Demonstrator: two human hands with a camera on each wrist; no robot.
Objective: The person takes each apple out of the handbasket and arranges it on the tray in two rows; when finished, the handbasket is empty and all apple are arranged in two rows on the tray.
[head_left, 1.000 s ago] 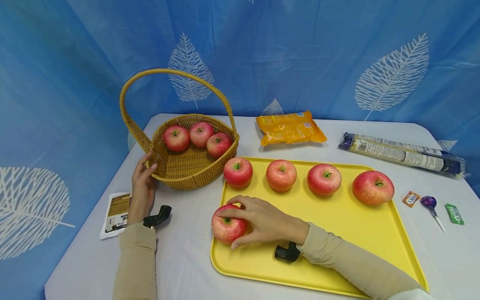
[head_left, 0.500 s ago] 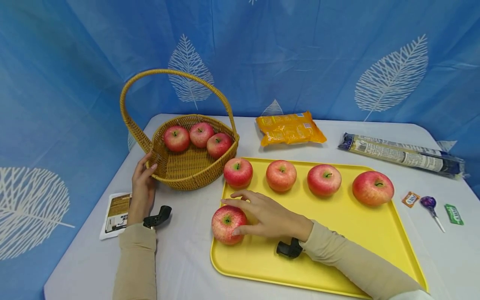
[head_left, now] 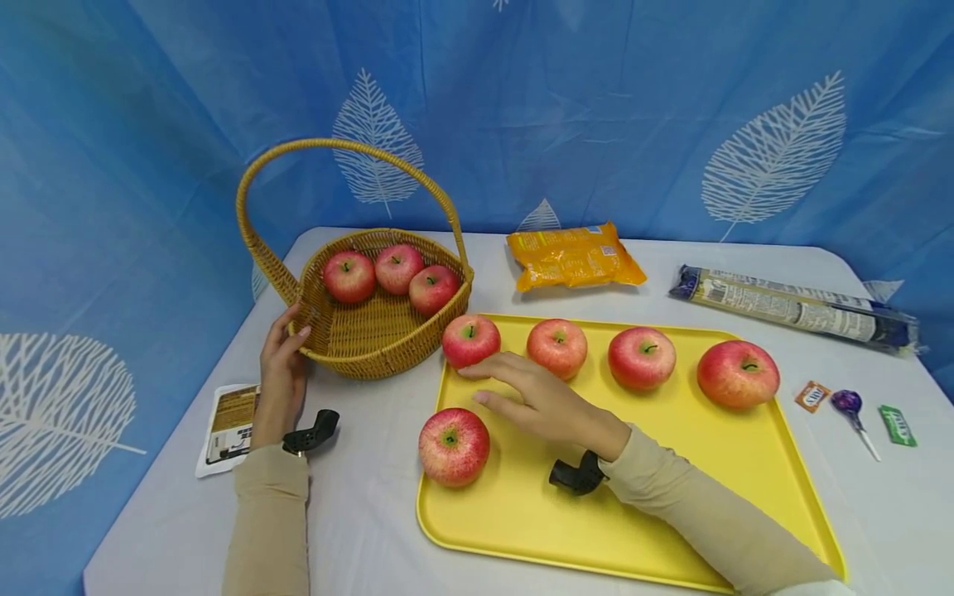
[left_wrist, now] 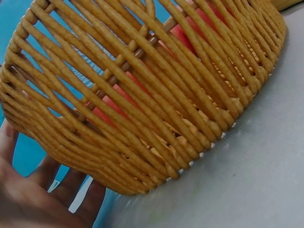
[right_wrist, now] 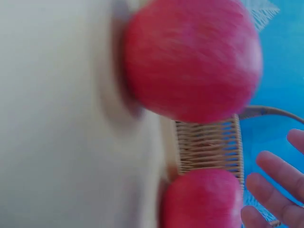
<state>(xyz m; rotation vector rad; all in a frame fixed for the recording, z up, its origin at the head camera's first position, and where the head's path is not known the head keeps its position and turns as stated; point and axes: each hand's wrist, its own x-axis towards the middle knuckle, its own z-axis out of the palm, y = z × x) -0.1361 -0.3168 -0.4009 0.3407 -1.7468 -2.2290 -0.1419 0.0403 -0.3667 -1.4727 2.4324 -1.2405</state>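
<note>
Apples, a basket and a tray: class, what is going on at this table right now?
A person sits at a table. Their left hand holds the rim of a wicker basket that has three apples in it. Their right hand hovers open over a yellow tray, fingers stretched toward the back-left apple; whether they touch it is unclear. The front apple sits alone near the tray's left edge, and three more apples line the back of the tray.

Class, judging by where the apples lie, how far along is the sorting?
Three apples lie in the basket, which the left hand steadies. Five remain on the tray. The right hand, open and empty, reaches toward the far-left apple.
</note>
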